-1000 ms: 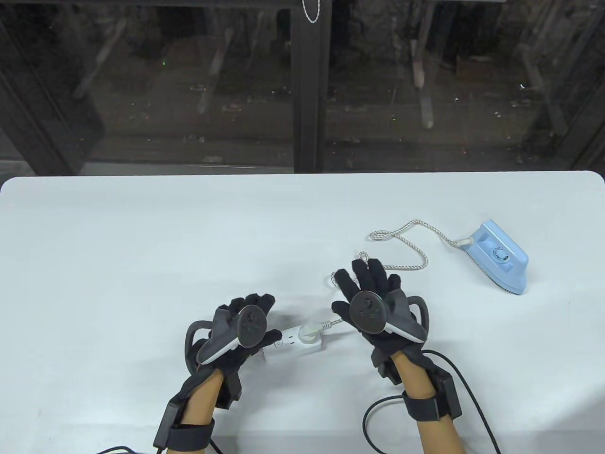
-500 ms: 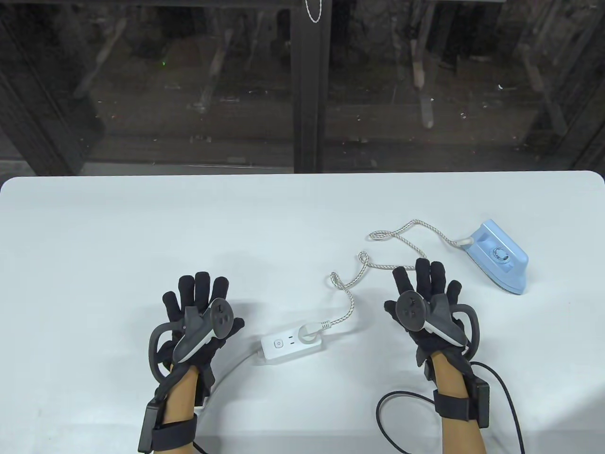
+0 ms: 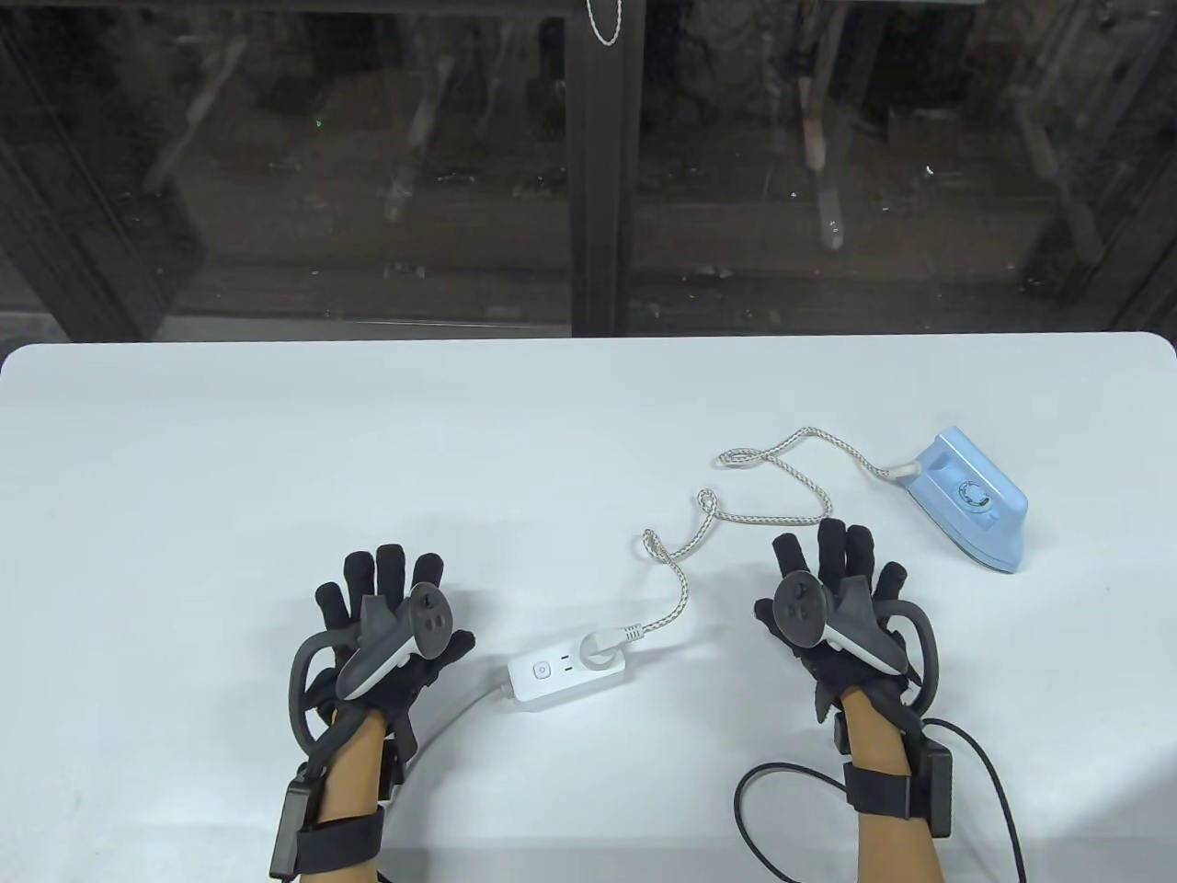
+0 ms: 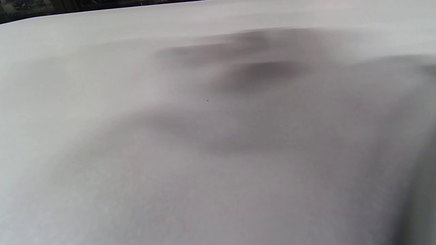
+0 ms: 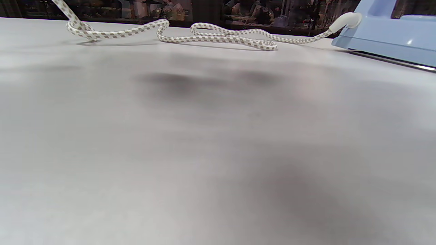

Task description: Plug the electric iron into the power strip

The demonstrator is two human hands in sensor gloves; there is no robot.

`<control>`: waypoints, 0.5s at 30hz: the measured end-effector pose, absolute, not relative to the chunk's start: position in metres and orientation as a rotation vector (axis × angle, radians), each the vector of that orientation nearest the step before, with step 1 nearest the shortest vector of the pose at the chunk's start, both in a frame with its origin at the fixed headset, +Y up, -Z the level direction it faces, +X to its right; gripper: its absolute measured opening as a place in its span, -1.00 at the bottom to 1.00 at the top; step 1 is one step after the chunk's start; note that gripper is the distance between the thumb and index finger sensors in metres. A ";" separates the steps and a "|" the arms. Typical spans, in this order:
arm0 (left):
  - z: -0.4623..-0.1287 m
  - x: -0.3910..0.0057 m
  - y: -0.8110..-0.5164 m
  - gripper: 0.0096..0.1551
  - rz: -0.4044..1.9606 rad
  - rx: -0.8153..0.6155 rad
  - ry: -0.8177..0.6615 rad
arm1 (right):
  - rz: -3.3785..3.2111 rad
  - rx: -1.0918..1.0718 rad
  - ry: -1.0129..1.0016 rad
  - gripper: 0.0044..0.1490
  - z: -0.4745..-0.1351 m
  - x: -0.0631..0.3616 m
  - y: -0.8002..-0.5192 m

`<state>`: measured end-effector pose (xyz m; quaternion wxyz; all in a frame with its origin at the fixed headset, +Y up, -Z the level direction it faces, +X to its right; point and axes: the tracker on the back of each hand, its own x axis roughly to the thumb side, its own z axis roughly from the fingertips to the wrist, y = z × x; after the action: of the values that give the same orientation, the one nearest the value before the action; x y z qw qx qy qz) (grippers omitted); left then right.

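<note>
A white power strip lies near the table's front centre. The iron's white plug sits in its socket. The braided cord runs in loops from the plug to the light blue iron at the right; cord and iron also show in the right wrist view. My left hand lies flat with fingers spread, left of the strip, holding nothing. My right hand lies flat with fingers spread, right of the strip and in front of the iron, holding nothing.
The strip's own white cable runs toward the front edge under my left wrist. A black glove cable loops on the table by my right wrist. The left wrist view shows only bare white table.
One second ago my left hand rested on the power strip and my right hand was over the cord beside the plug. Both hands have let go and moved outward, apart from the strip.
</note>
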<state>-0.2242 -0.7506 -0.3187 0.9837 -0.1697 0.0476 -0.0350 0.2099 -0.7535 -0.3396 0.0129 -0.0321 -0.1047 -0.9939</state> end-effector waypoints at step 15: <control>-0.318 -0.224 -0.749 0.01 -0.065 -0.342 0.104 | -3.110 -0.109 -0.331 -0.02 -0.340 0.210 -0.755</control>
<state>-0.2241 -0.7488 -0.3177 0.9835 -0.1702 0.0515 -0.0323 0.2100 -0.7547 -0.3403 0.0061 -0.0349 -0.1056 -0.9938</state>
